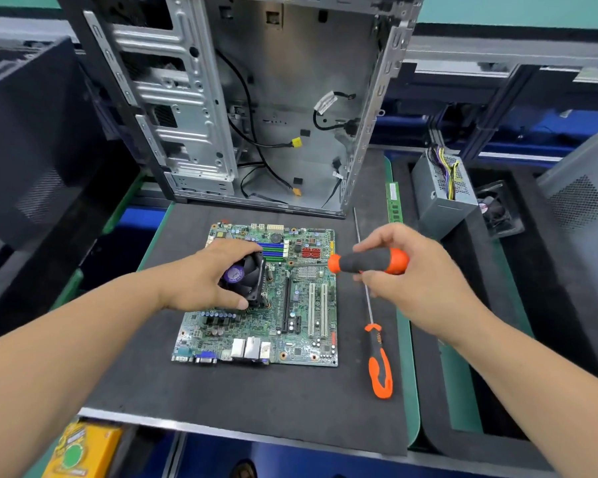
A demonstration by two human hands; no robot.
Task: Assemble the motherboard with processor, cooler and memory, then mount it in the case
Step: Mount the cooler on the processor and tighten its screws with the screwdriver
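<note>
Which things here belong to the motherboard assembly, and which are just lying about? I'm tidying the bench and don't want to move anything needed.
In use:
motherboard
cooler, held by the left hand
orange-and-black screwdriver, in the right hand
open case
memory stick

Lying about:
long screwdriver on the mat
power supply
small fan
yellow box
</note>
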